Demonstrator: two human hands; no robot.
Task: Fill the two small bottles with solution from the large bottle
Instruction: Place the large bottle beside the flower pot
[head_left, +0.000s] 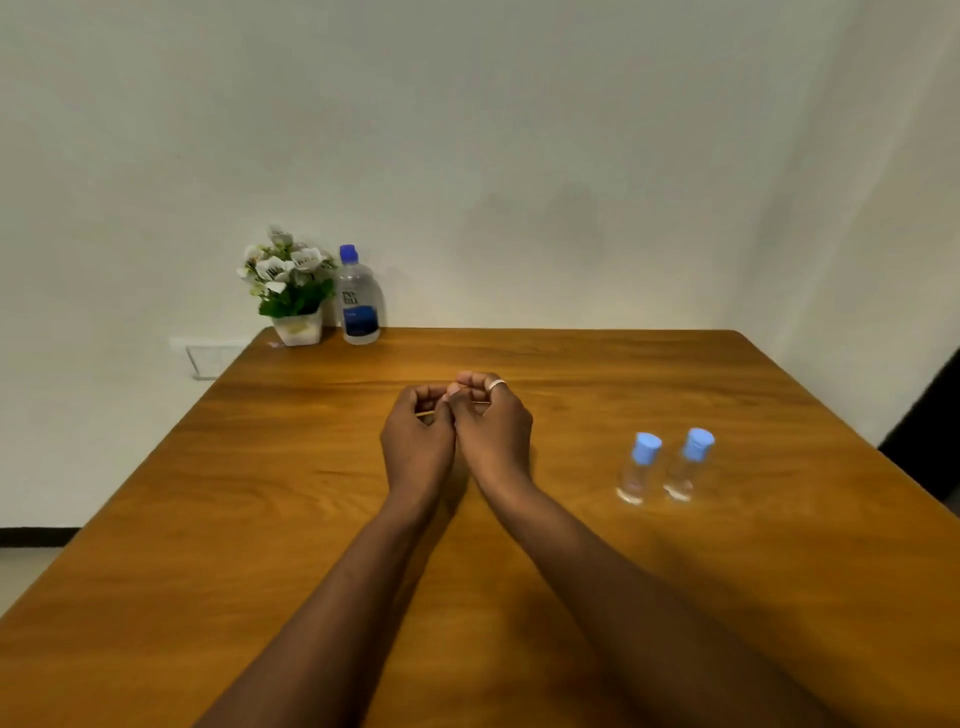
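Observation:
The large clear bottle (359, 299) with a blue cap and blue label stands upright at the table's far left, against the wall. Two small clear bottles with light blue caps stand side by side at the right, one on the left (639, 467) and one on the right (690, 462), both capped. My left hand (418, 441) and my right hand (493, 426) rest together on the middle of the wooden table (260, 519), fingers curled and touching each other. Neither hand holds a bottle. A ring sits on a right-hand finger.
A small white pot of white artificial flowers (291, 291) stands just left of the large bottle at the far left corner. A wall runs behind the table, with a wall socket (210, 356) beyond the left edge. A dark object (930, 431) stands past the right edge.

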